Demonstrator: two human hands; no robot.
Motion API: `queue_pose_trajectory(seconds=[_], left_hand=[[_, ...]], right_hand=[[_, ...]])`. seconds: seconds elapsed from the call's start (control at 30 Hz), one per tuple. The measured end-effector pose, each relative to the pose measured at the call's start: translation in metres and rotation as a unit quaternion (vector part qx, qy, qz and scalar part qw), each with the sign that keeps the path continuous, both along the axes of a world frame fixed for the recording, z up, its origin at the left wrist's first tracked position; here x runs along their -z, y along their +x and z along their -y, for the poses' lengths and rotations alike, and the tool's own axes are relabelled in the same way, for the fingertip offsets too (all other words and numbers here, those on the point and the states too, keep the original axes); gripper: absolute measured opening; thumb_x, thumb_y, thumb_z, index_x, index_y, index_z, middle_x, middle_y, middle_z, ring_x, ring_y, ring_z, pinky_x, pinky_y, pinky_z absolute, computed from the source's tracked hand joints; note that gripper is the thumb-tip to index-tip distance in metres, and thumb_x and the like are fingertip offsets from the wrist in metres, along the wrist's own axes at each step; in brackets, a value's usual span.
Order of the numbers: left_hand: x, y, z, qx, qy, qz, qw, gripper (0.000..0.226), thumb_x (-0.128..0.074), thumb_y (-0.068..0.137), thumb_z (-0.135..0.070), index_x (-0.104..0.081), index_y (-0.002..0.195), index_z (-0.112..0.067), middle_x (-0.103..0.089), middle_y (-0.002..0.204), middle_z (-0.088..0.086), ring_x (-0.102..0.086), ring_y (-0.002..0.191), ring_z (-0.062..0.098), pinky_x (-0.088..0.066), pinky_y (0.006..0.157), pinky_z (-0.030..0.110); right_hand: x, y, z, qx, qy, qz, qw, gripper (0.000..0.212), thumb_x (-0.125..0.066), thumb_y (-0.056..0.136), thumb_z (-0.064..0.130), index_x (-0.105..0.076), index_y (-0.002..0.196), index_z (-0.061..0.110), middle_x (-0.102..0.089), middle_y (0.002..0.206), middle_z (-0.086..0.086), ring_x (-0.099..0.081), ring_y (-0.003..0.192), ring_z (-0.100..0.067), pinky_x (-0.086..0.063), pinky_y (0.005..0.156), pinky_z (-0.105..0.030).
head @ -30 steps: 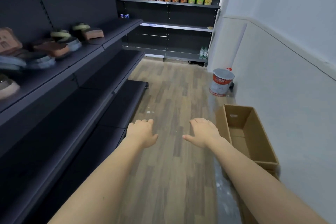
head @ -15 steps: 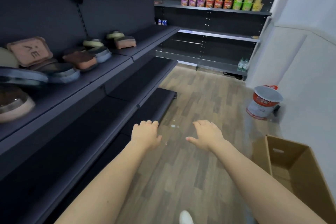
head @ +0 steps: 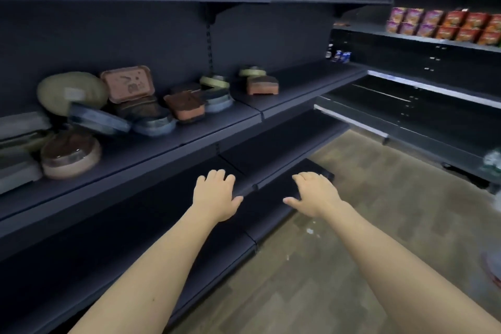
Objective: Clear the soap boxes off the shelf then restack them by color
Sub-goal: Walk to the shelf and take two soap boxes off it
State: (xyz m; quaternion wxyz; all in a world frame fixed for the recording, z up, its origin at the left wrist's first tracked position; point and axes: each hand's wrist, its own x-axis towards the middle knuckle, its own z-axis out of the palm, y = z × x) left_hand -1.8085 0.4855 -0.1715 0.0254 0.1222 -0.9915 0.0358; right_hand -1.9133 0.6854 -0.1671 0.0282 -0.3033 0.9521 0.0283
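Observation:
Several soap boxes lie jumbled on the dark middle shelf at the left: a brown round one, an olive oval one, a brown rectangular lid, blue-grey ones, a brown box and another brown box farther right. My left hand and my right hand hover palm-down in front of the lower shelves, fingers relaxed, holding nothing and touching nothing.
Lower dark shelves run beneath the soap boxes. A second shelving unit at the back right carries rows of purple and red packets. Small cans stand in the corner. Wooden floor spreads to the right.
My view has swung left toward the shelf, so the soap boxes now fill the left side and the cardboard box and bucket have left the frame. Both hands stay held out, empty.

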Motion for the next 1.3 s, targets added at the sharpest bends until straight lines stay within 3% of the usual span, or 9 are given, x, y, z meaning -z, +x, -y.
queue_pose_trajectory(seconds=[0.17,0.5,1.07,1.17,1.3], left_hand=[[-0.01,0.016,0.041,-0.089,-0.008,-0.046,0.995,0.053,-0.04,0.094,-0.05,-0.04,0.136,-0.016,-0.036,0.143,0.003,-0.03,0.133,0.021,-0.028,0.105,0.035],[-0.027,0.062,0.124,-0.204,-0.021,-0.131,0.97,0.047,-0.043,0.095,-0.042,-0.04,0.133,-0.015,-0.038,0.138,0.003,-0.03,0.132,0.021,-0.024,0.108,0.03],[-0.02,0.12,0.208,-0.31,-0.024,-0.216,0.926,0.052,-0.043,0.095,-0.043,-0.04,0.135,-0.01,-0.043,0.139,0.008,-0.036,0.13,0.025,-0.028,0.107,0.034],[-0.02,0.114,0.215,-0.325,-0.028,-0.219,0.919,0.052,-0.053,0.091,-0.039,-0.048,0.13,-0.005,-0.049,0.133,0.012,-0.043,0.126,0.03,-0.036,0.103,0.039],[-0.016,0.106,0.224,-0.346,-0.04,-0.217,0.912,0.055,-0.077,0.071,-0.033,-0.061,0.112,-0.001,-0.06,0.118,0.021,-0.059,0.108,0.039,-0.05,0.087,0.045]], right_hand=[[-0.005,-0.013,0.065,-0.143,-0.052,0.012,0.988,0.06,-0.046,0.094,0.048,-0.034,0.142,0.015,-0.04,0.145,0.0,-0.038,0.132,-0.019,-0.033,0.107,-0.033],[-0.022,0.005,0.198,-0.343,-0.093,-0.054,0.933,0.053,-0.043,0.096,0.045,-0.04,0.139,0.015,-0.043,0.142,0.0,-0.037,0.132,-0.017,-0.028,0.109,-0.029],[-0.03,0.022,0.306,-0.394,-0.134,-0.045,0.908,0.053,-0.047,0.095,0.043,-0.04,0.14,0.017,-0.038,0.146,-0.001,-0.032,0.136,-0.018,-0.023,0.11,-0.029],[-0.03,0.016,0.318,-0.4,-0.131,-0.042,0.906,0.054,-0.045,0.095,0.044,-0.036,0.142,0.018,-0.034,0.148,-0.001,-0.029,0.137,-0.019,-0.023,0.11,-0.03],[-0.028,0.004,0.331,-0.399,-0.128,-0.041,0.907,0.056,-0.043,0.096,0.045,-0.033,0.144,0.019,-0.032,0.15,0.0,-0.03,0.136,-0.02,-0.025,0.108,-0.03]])
